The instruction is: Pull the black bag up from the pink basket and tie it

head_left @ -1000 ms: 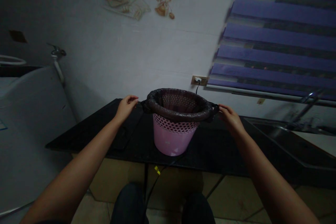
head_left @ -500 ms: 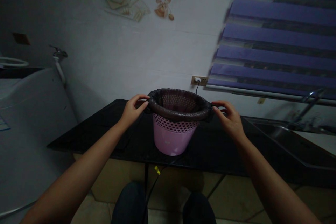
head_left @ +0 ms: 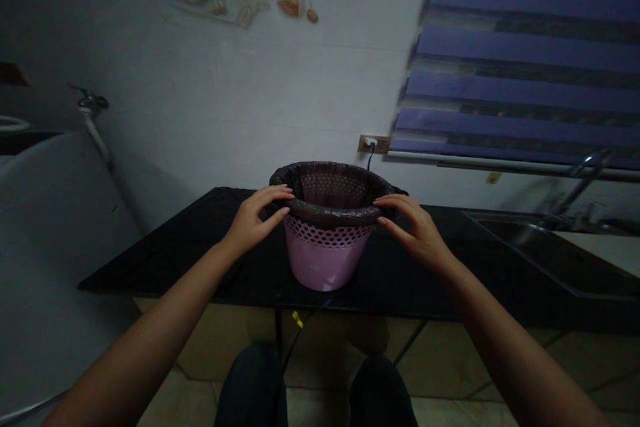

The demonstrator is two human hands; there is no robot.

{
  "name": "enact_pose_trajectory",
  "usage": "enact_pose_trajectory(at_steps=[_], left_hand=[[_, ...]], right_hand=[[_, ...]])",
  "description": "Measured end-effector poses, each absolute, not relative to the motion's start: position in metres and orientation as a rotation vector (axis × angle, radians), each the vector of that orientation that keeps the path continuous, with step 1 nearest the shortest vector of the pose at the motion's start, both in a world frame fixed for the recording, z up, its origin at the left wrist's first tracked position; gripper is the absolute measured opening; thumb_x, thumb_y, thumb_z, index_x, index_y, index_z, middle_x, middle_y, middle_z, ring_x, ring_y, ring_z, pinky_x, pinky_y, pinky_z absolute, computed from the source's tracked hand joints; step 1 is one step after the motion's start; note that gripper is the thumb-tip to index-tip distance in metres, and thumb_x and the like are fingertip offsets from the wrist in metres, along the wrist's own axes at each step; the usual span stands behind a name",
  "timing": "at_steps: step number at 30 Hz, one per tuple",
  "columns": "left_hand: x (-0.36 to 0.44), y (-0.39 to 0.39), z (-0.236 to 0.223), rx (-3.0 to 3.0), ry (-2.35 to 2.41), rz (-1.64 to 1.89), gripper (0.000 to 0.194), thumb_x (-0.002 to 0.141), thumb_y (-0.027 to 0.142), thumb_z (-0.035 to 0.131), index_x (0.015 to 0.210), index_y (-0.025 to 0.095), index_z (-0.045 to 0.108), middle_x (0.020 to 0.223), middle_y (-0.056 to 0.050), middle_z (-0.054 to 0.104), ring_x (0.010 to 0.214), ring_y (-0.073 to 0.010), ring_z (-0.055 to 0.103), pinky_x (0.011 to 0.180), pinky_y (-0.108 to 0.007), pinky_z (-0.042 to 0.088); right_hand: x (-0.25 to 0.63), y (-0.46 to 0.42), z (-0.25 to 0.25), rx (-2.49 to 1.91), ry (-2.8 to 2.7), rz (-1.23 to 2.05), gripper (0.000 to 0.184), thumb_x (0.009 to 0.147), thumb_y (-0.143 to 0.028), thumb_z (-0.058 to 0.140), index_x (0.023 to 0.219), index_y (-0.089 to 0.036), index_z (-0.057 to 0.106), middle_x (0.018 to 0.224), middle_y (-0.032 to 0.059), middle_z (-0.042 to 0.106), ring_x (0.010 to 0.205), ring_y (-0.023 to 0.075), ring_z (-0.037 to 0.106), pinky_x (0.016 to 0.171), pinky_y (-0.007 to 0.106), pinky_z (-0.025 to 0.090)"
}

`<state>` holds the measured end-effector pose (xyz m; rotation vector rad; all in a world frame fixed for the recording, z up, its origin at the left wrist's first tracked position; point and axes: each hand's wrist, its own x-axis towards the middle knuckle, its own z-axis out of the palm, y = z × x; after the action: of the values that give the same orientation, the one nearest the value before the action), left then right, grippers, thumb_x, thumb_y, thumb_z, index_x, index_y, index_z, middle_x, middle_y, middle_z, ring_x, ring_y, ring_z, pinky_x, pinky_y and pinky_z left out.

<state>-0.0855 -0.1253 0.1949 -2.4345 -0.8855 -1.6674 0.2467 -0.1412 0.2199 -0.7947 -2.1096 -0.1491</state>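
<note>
A pink wastebasket with a perforated upper band stands upright on the black countertop. A dark, thin garbage bag lines it, its edge folded outward over the rim. My left hand grips the bag at the left front of the rim, fingers on top and thumb below. On the right front, my right hand pinches the folded edge the same way. Some loose bag sticks out beside the right fingers. The bottom inside the basket is hidden.
The black countertop runs to a steel sink with a faucet on the right. Behind are a plugged outlet and purple blinds. A cable with a yellow tag hangs at the front edge. A washing machine stands left.
Both hands have moved from the sides of the rim toward its front, with the right hand shifting inward. The bag's edge stays folded over the basket. The view has shifted slightly.
</note>
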Motion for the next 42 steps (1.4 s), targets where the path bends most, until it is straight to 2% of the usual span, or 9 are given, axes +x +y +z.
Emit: enact_pose_trajectory(at_steps=[11, 19, 29, 42], left_hand=[[-0.079, -0.121, 0.183, -2.322, -0.841, -1.827, 0.018, 0.088, 0.027, 0.059, 0.102, 0.019, 0.065, 0.109, -0.008, 0.067, 0.112, -0.023, 0.059, 0.099, -0.043, 0.044], [-0.075, -0.117, 0.178, -2.311, -0.81, -1.868, 0.016, 0.09, 0.024, 0.058, 0.104, 0.019, 0.063, 0.11, -0.008, 0.064, 0.113, -0.0219, 0.057, 0.1, -0.04, 0.042], [-0.071, -0.115, 0.174, -2.276, -0.797, -1.923, 0.015, 0.092, 0.027, 0.054, 0.104, 0.02, 0.061, 0.109, -0.007, 0.063, 0.112, -0.0219, 0.056, 0.1, -0.042, 0.042], [-0.068, -0.116, 0.174, -2.247, -0.845, -1.988, 0.016, 0.093, 0.031, 0.053, 0.099, 0.019, 0.062, 0.106, -0.008, 0.064, 0.11, -0.0221, 0.057, 0.1, -0.043, 0.042]], right_hand=[[0.234, -0.129, 0.203, -0.751, -1.883, -0.135, 0.023, 0.088, -0.039, 0.058, 0.099, -0.02, 0.063, 0.099, 0.0066, 0.063, 0.099, 0.0203, 0.058, 0.095, 0.04, 0.042], [0.233, -0.126, 0.193, -0.683, -1.82, -0.137, 0.018, 0.088, -0.032, 0.059, 0.102, -0.021, 0.062, 0.103, 0.0065, 0.062, 0.102, 0.0199, 0.057, 0.094, 0.038, 0.043], [0.231, -0.128, 0.193, -0.673, -1.812, -0.143, 0.016, 0.088, -0.028, 0.058, 0.102, -0.021, 0.061, 0.102, 0.0061, 0.062, 0.103, 0.0193, 0.057, 0.093, 0.037, 0.044], [0.227, -0.13, 0.194, -0.76, -1.759, -0.08, 0.021, 0.088, -0.038, 0.056, 0.096, -0.02, 0.062, 0.098, 0.0088, 0.062, 0.1, 0.0219, 0.057, 0.093, 0.041, 0.045]])
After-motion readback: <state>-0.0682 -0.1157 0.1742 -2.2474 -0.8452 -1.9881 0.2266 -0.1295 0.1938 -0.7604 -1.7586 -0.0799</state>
